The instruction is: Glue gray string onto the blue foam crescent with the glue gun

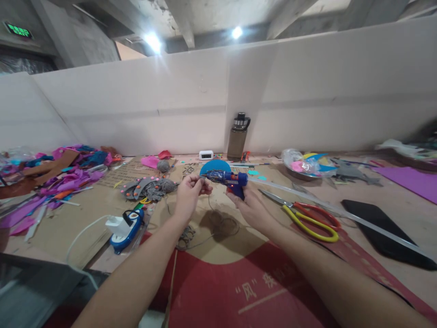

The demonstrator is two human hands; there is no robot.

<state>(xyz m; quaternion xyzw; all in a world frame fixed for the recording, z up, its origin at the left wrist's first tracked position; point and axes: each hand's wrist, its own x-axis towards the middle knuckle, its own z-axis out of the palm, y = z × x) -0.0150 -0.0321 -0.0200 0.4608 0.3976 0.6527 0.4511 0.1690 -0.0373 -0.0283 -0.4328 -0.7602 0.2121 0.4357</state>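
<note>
My right hand (pixel 249 207) is wrapped round the handle of a blue hot glue gun (pixel 225 177), held level above the cardboard with its nozzle toward the left. A long clear glue stick (pixel 307 197) trails out of its back end to the right. At the nozzle, my left hand (pixel 191 191) pinches grey yarn (pixel 218 214) between thumb and fingers; the exact piece at the fingertips is too small to make out. The strand hangs down and loops over the cardboard (pixel 201 253). A blue disc (pixel 214 166) lies behind the gun.
Scissors (pixel 307 218) and a black phone (pixel 385 232) lie right. Left are grey felt pieces with orange dots (pixel 146 187), a blue power strip (pixel 127 231) and coloured scraps (pixel 68 168). A bottle (pixel 237 139), small white clock (pixel 205 155) and bowl (pixel 300 172) stand behind.
</note>
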